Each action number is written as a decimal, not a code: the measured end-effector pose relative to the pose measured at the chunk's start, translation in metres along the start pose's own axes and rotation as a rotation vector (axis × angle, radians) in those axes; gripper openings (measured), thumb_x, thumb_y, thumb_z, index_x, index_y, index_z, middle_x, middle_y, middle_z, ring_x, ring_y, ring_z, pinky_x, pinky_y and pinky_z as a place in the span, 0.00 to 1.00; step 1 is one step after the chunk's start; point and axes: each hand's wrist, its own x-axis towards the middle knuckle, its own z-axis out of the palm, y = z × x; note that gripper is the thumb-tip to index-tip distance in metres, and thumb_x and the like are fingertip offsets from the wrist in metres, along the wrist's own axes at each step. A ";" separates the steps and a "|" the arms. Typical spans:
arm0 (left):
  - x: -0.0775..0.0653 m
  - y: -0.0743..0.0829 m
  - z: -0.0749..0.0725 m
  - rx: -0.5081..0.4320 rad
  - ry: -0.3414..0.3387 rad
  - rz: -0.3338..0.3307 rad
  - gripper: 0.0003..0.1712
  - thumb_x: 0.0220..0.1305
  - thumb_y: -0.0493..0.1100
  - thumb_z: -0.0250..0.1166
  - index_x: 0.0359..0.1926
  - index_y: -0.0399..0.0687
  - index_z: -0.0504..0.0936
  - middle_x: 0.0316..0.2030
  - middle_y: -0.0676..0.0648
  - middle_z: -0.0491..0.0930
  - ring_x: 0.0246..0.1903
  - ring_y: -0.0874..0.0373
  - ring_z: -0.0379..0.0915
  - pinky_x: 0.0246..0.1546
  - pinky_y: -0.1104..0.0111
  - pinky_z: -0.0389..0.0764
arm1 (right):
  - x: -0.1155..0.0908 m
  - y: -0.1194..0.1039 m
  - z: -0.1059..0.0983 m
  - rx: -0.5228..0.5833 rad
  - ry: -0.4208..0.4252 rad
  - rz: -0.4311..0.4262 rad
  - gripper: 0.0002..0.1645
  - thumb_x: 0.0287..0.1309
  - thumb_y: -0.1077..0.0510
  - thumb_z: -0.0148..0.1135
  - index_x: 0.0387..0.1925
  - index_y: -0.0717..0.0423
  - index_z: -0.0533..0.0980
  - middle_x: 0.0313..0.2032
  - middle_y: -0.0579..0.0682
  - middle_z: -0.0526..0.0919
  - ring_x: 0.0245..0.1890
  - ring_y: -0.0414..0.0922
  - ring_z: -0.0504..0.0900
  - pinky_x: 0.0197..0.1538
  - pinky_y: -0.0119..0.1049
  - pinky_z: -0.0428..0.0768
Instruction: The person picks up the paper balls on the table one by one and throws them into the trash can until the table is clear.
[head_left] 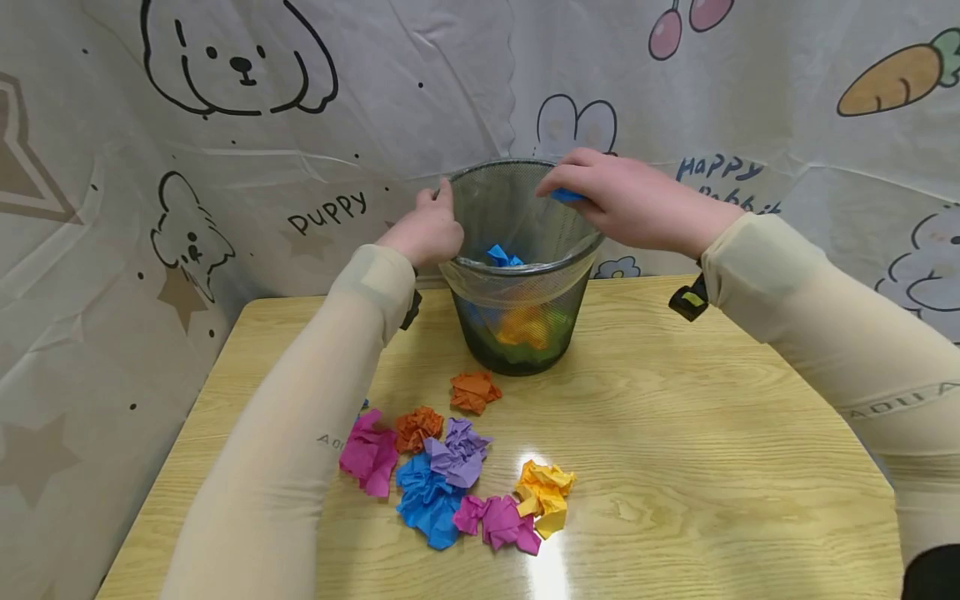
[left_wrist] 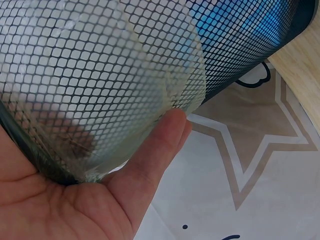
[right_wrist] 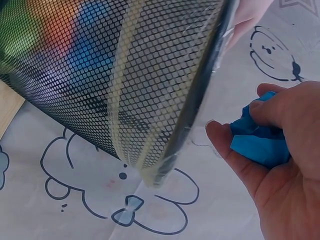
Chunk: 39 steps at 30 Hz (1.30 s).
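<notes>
A black mesh wastebasket (head_left: 517,325) with a clear plastic liner stands on the wooden table, crumpled paper in several colours showing through its side. My left hand (head_left: 431,225) grips the basket's left rim. In the left wrist view, the thumb (left_wrist: 150,160) lies along the outside of the mesh, and blurred fingers show through it from the inside. Over the right side of the opening, my right hand (head_left: 622,200) holds a crumpled blue paper ball (right_wrist: 262,137) between thumb and fingers. Another blue paper ball (head_left: 502,257) sits high inside the basket.
In front of the basket lie crumpled papers: orange (head_left: 474,392), darker orange (head_left: 418,429), purple (head_left: 459,452), blue (head_left: 430,500), magenta (head_left: 369,454), pink (head_left: 502,522) and yellow (head_left: 546,496). A printed cloth (head_left: 420,50) hangs close behind the basket. The left sleeve partly covers the pile's left side.
</notes>
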 end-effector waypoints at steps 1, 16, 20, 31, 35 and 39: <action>0.000 0.000 0.000 0.001 0.001 -0.001 0.43 0.75 0.39 0.33 0.78 0.52 0.16 0.79 0.38 0.21 0.19 0.56 0.51 0.27 0.59 0.65 | 0.003 0.001 0.001 -0.001 -0.009 0.004 0.19 0.77 0.64 0.50 0.63 0.52 0.76 0.60 0.54 0.76 0.54 0.52 0.78 0.57 0.51 0.76; 0.003 -0.001 0.001 0.000 0.004 0.002 0.43 0.75 0.39 0.33 0.78 0.52 0.16 0.79 0.38 0.21 0.19 0.56 0.51 0.27 0.60 0.65 | 0.033 0.010 0.020 0.003 -0.128 0.069 0.20 0.78 0.63 0.47 0.65 0.53 0.75 0.59 0.55 0.74 0.56 0.53 0.76 0.60 0.51 0.74; 0.002 -0.001 0.001 0.000 0.009 -0.004 0.43 0.75 0.39 0.33 0.78 0.52 0.17 0.79 0.38 0.22 0.19 0.57 0.51 0.27 0.60 0.65 | 0.037 0.010 0.024 -0.007 -0.148 0.060 0.21 0.78 0.63 0.47 0.66 0.54 0.75 0.60 0.56 0.74 0.56 0.54 0.76 0.60 0.51 0.74; 0.003 0.000 0.001 0.018 0.009 -0.015 0.43 0.75 0.40 0.34 0.78 0.52 0.16 0.79 0.38 0.22 0.21 0.55 0.54 0.29 0.58 0.67 | 0.040 0.012 0.032 -0.024 -0.151 0.034 0.24 0.78 0.63 0.48 0.70 0.55 0.71 0.64 0.58 0.73 0.58 0.55 0.76 0.61 0.51 0.74; 0.002 0.001 0.001 0.027 0.010 -0.015 0.43 0.75 0.40 0.34 0.78 0.52 0.17 0.79 0.38 0.23 0.25 0.52 0.60 0.34 0.56 0.69 | 0.041 0.011 0.032 -0.044 -0.161 0.049 0.27 0.78 0.61 0.48 0.74 0.53 0.67 0.66 0.58 0.71 0.60 0.55 0.75 0.62 0.52 0.73; 0.001 0.001 0.001 0.024 0.012 -0.016 0.43 0.75 0.40 0.34 0.78 0.51 0.17 0.80 0.38 0.23 0.27 0.51 0.63 0.35 0.56 0.69 | 0.042 0.011 0.032 -0.064 -0.169 0.065 0.32 0.77 0.55 0.52 0.78 0.49 0.61 0.70 0.57 0.68 0.64 0.55 0.72 0.65 0.53 0.71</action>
